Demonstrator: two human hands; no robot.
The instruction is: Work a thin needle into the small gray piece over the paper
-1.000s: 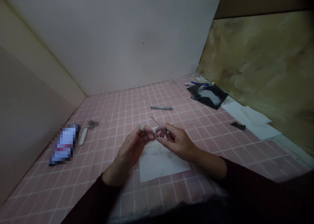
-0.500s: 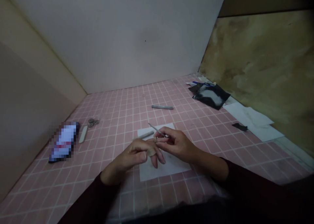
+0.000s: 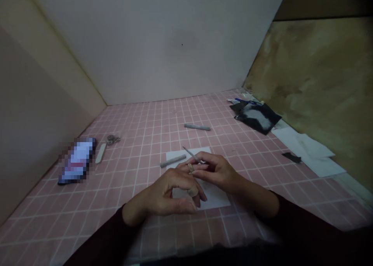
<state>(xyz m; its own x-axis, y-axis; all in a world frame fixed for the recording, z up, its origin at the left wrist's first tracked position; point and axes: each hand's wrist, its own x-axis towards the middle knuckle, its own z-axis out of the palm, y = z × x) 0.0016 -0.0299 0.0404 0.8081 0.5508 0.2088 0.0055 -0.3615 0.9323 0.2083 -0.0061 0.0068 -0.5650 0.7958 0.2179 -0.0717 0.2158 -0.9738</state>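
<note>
My right hand point(image 3: 215, 172) is shut on a thin grey metal tool point(image 3: 190, 153), pinched in its fingertips with the pointed end sticking out to the far left. My left hand point(image 3: 169, 192) lies close below it, fingers curled and holding nothing, with a beige bandage point(image 3: 192, 192) around one finger. Both hands hover over a white paper sheet point(image 3: 178, 155), hiding most of it. A grey stick point(image 3: 173, 161) lies on the sheet just beyond my left fingers. A similar grey stick point(image 3: 197, 127) lies farther off on the pink tiled surface point(image 3: 151, 141).
At the left are a pixelated packet point(image 3: 77, 161), a white oblong piece point(image 3: 100, 153) and small scissors point(image 3: 113, 140). At the back right lie a black sheet with a white smear point(image 3: 256, 117), blue pens point(image 3: 247, 101), white papers point(image 3: 305, 151) and a black scrap point(image 3: 291, 157).
My left hand has drawn back toward me and away from my right hand, uncovering the grey stick on the sheet. My right hand keeps the tool. The view has shifted slightly.
</note>
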